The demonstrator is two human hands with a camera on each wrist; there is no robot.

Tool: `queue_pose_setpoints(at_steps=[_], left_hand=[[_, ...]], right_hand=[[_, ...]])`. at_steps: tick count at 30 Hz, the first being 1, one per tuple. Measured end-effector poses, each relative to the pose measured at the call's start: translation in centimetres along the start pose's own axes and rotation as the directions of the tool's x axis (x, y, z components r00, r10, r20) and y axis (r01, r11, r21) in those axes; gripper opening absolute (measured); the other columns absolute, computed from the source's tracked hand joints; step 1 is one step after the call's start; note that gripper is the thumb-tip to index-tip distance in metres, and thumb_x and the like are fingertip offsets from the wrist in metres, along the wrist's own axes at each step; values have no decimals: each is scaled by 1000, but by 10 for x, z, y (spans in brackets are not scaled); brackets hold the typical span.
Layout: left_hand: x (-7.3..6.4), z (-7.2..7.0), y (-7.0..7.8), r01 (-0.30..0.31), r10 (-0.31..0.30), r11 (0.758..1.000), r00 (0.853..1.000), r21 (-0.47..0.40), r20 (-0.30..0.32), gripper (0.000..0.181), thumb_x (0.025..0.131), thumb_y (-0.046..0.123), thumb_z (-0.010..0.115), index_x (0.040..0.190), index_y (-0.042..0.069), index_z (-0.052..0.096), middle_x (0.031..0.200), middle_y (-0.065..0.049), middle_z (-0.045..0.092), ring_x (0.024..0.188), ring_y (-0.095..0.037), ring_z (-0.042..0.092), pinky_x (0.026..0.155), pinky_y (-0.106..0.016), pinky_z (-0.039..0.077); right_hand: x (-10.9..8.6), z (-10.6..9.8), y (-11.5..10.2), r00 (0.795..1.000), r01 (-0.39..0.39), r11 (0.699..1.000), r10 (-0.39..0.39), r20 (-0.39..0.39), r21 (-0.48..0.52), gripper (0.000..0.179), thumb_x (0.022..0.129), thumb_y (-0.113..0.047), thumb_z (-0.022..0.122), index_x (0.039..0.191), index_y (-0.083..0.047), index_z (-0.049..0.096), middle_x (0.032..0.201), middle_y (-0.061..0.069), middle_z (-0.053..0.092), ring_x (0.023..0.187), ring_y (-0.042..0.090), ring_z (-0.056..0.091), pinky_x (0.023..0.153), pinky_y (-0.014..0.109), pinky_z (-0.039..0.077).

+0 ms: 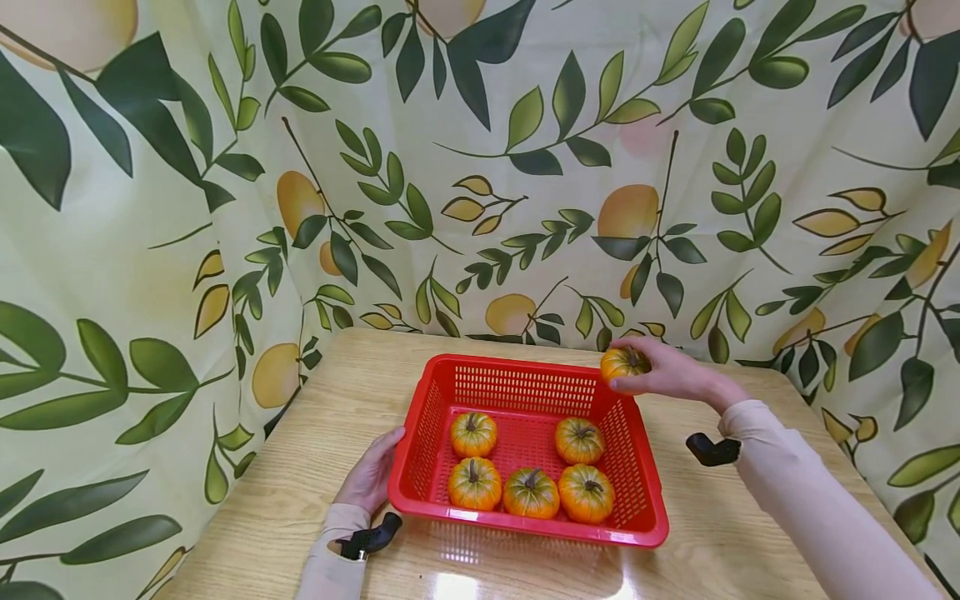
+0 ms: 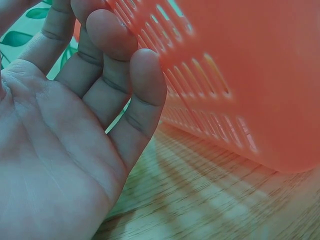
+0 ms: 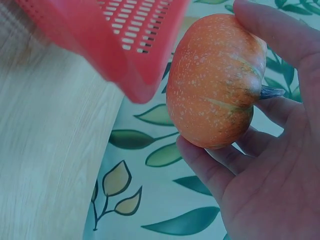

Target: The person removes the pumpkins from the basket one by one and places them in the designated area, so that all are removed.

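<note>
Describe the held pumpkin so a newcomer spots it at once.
On the wood-grain table sits a slotted red plastic basket. At its far right corner, the right hand holds an orange mini pumpkin. It alone is gripped; the other five pumpkins sit inside the basket.

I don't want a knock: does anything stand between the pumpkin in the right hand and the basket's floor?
Possibly the basket's rim: its far right corner is beside the pumpkin in the right hand. I cannot tell whether the pumpkin is high enough to clear it. Nothing else shows between.
</note>
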State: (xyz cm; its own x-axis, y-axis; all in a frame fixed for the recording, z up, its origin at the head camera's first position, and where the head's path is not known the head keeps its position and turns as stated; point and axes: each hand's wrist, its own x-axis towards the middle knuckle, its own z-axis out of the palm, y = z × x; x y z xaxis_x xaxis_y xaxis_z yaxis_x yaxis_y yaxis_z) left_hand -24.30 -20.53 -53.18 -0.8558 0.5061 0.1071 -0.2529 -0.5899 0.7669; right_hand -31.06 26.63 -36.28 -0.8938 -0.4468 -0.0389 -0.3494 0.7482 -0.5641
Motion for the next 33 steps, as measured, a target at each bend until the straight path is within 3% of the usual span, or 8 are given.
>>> queue_pose_setpoints(at_steps=[13, 23, 33], left_hand=[[-2, -1, 1, 24, -23, 999, 998, 23, -51, 32, 109, 26, 42, 115, 21, 73, 112, 6, 76, 105, -10, 71, 95, -29, 58], [0, -1, -1, 17, -17, 1000, 1000, 7, -21, 36, 110, 23, 38, 114, 19, 74, 111, 4, 77, 104, -10, 71, 94, -28, 58], [0, 3, 2, 13, -13, 1000, 1000, 5, -4, 36, 110, 24, 38, 114, 19, 73, 111, 5, 77, 104, -9, 71, 94, -26, 57]], right_hand=[[-5, -1, 19, 996, -43, 998, 40, -78, -35, 74, 91, -38, 75, 146, 1, 44, 121, 18, 63, 109, 32, 59, 92, 46, 51], [-12, 3, 40, 989, -79, 997, 76, -125, -13, 68, 94, -37, 72, 143, 1, 45, 115, 16, 62, 101, 28, 59, 83, 35, 51], [-16, 8, 54, 984, -129, 992, 128, -121, 1, 76, 95, -41, 69, 148, 4, 38, 124, 23, 57, 109, 34, 56, 90, 44, 51]])
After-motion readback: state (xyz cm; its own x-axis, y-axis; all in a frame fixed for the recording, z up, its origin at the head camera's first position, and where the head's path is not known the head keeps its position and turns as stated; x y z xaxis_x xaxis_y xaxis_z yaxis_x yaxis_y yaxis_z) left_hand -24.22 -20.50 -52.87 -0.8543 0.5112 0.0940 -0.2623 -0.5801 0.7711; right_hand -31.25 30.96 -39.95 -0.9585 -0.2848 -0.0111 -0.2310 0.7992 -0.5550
